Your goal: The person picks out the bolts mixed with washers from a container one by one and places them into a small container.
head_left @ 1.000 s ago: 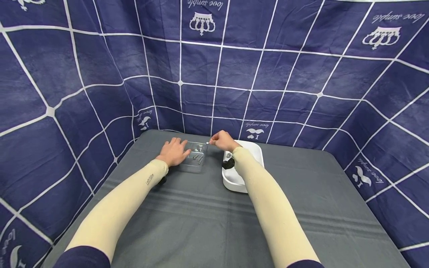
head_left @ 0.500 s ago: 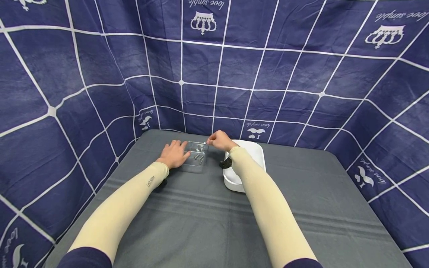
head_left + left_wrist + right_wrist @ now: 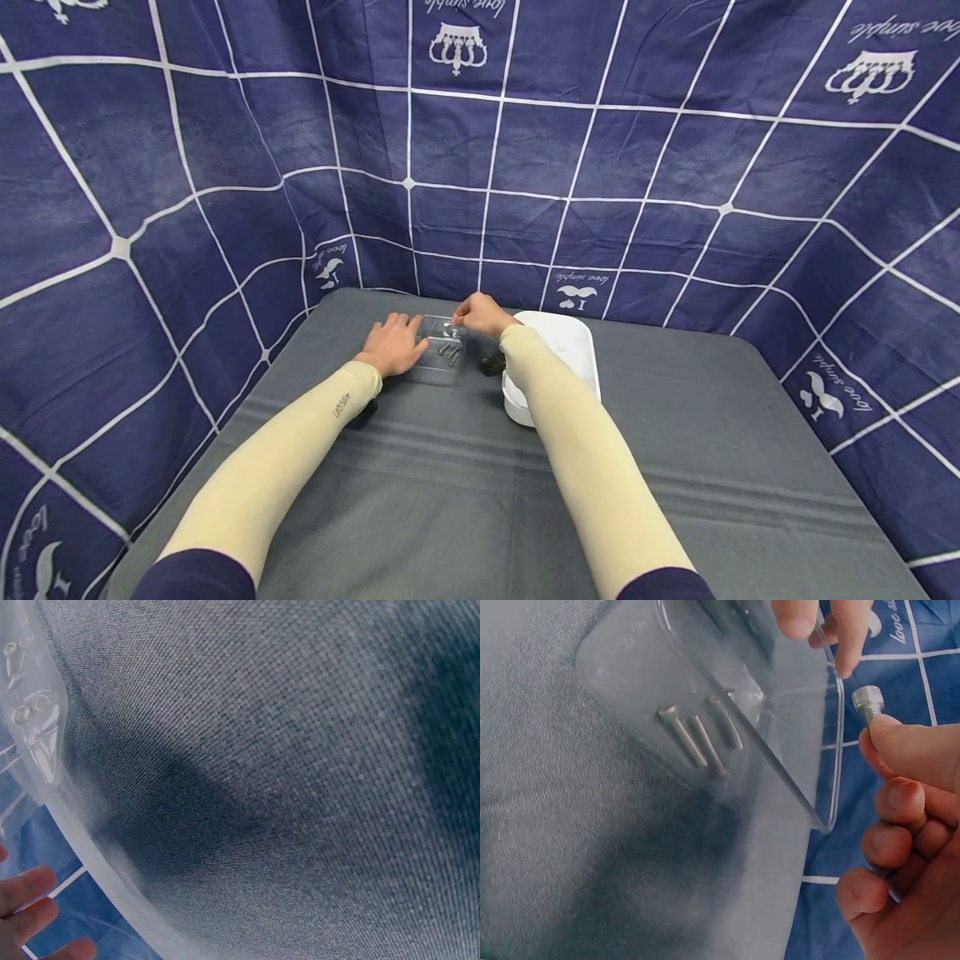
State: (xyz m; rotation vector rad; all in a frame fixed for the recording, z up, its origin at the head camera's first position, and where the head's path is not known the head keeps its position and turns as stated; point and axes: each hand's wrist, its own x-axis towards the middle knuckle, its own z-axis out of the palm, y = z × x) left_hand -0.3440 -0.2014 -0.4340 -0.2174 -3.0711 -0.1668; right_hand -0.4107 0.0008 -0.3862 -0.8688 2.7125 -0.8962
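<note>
A clear plastic divided box (image 3: 429, 375) sits on the grey table with bolts in it. In the right wrist view, three long bolts (image 3: 684, 739) lie together in one compartment. My left hand (image 3: 393, 344) rests at the box's left side, fingers spread and mostly straight; its fingertips (image 3: 849, 634) touch the rim. Between thumb and index finger my right hand (image 3: 483, 315) pinches a short bolt (image 3: 868, 701) with a knurled head, held head outward beside the far compartment. The other fingers of that hand are curled. Smaller hardware (image 3: 450, 330) in the far compartment is hard to make out.
Right of the box stands a white tray (image 3: 517, 410), partly covered by my right forearm. A dark device (image 3: 492, 364) is on my right wrist. A blue curtain with white lines (image 3: 600, 150) hangs behind the grey table (image 3: 420, 500).
My right hand has moved left with the bolt, from beside the box to over its far right corner. The left hand has stayed at the box.
</note>
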